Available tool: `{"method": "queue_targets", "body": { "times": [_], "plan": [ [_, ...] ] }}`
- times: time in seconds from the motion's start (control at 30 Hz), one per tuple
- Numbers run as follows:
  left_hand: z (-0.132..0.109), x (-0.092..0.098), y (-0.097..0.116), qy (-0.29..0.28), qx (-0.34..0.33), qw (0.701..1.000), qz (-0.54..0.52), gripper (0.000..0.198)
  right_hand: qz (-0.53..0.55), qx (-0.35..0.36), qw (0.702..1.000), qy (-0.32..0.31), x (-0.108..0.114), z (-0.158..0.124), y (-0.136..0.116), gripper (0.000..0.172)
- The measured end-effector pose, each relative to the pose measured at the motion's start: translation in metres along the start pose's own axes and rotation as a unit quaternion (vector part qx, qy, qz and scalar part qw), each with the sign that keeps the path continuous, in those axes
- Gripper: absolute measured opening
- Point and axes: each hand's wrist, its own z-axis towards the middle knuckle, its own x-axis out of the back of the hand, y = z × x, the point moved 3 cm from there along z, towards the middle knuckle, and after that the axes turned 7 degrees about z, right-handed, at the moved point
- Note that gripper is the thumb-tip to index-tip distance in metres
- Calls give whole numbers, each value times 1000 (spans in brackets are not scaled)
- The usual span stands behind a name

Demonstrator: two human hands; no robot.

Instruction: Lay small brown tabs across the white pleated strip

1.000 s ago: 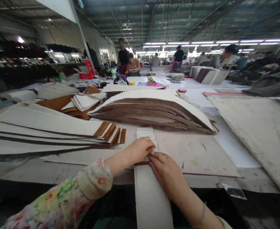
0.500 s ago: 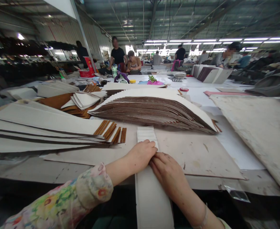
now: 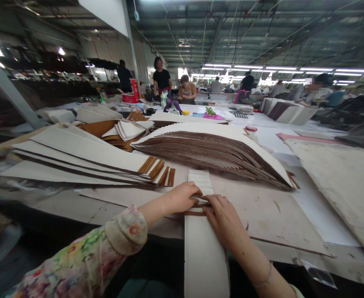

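Observation:
A long white strip [image 3: 204, 252] with a brown underside runs from my lap up across the table edge, its far end [image 3: 201, 180] stepped into several layers. My left hand [image 3: 182, 197] rests closed on the strip's left side. Touching it from the right, my right hand [image 3: 225, 217] pinches the strip with curled fingers. Between the two hands a brown edge [image 3: 196, 212] of the strip shows.
A fanned pile of white and brown sheets [image 3: 213, 151] lies just beyond the hands. Long white strips with tan tabs [image 3: 76, 159] spread at the left. A large worn board [image 3: 340, 182] lies at the right. Several people work at tables in the background.
The view has swung a little to the left. Both hands stay on the strip; a brown edge has come into sight between them where half a second ago only white showed.

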Motion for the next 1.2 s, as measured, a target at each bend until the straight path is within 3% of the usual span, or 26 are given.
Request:
{"method": "queue_targets", "body": {
  "times": [0.17, 0.4, 0.67, 0.8, 0.97, 1.2],
  "plan": [
    [-4, -2, -7, 19, 25, 999, -29, 20, -45, -21, 999, -5, -2, 3, 1, 31],
    [-8, -8, -8, 46, 13, 999, -24, 12, -48, -4, 998, -43, -9, 13, 2, 22],
    [-12, -5, 4, 40, -3, 997, 66, 14, -112, 37, 991, -61, -7, 14, -10, 15],
    [-17, -3, -4, 42, 10, 999, -18, 12, -116, 39, 991, -48, -5, 14, -12, 15],
    [-30, -10, -23, 47, 105, 987, -110, 23, -65, 36, 995, -65, -4, 13, -7, 19],
    [-32, -12, -21, 56, 102, 984, -134, 22, 16, 54, 990, -127, -7, 22, -3, 27]
  ]
}}
